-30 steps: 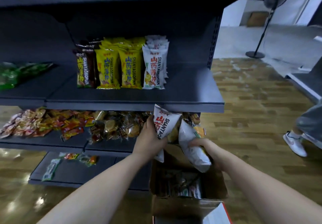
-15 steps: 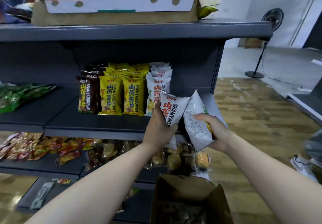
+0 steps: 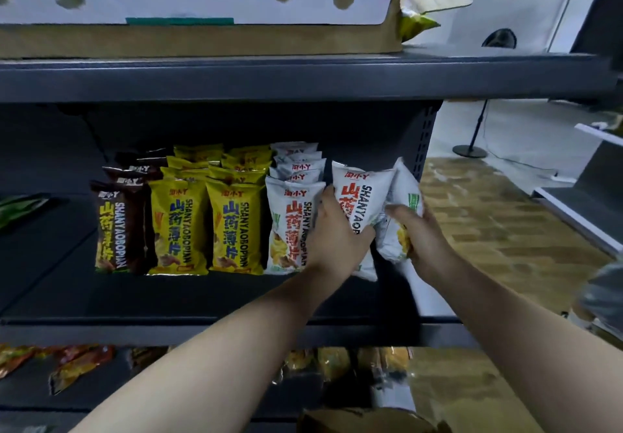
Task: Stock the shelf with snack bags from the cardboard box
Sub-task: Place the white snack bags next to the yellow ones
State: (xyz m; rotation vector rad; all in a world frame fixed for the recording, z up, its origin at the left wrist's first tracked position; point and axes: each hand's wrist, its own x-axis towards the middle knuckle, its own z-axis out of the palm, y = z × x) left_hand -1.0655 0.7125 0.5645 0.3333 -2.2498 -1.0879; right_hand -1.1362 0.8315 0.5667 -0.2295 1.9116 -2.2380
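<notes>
My left hand (image 3: 337, 233) grips a white snack bag (image 3: 362, 196) with red lettering, held upright over the dark shelf (image 3: 202, 294), just right of the white row (image 3: 291, 217). My right hand (image 3: 416, 233) holds a second white snack bag (image 3: 403, 210), turned back-side out, close beside the first. Rows of yellow bags (image 3: 205, 223) and brown bags (image 3: 116, 227) stand to the left. Only the top edge of the cardboard box (image 3: 364, 421) shows at the bottom.
A red and white carton (image 3: 202, 8) sits on the top shelf. Loose wrapped snacks (image 3: 74, 362) lie on the shelf below. A green packet (image 3: 20, 206) lies far left. A fan stand (image 3: 472, 142) and wooden floor are to the right.
Both hands have lifted the two white bags from the box up to shelf level and moved them in over the shelf, to the right of the white row.
</notes>
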